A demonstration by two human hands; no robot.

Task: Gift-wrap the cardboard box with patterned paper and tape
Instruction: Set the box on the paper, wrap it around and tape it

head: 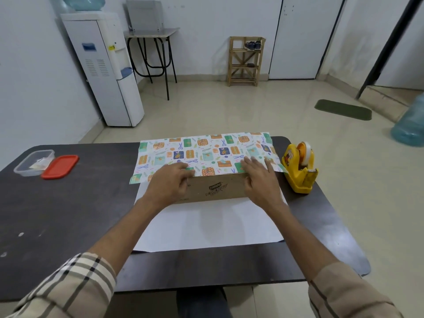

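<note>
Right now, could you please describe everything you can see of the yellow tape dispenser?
The yellow tape dispenser looks like moulded plastic, with a cartoon sticker on its near side. It stands upright on the dark table near the right edge, just right of the patterned wrapping paper. A roll of clear tape on an orange core sits in its cradle, and the cutter end points towards the person. Neither hand touches it.

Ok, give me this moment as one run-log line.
stage: far flap folded over box | left hand: pressing patterned paper on cardboard box | right hand: same | tape dispenser: untouched, right
</note>
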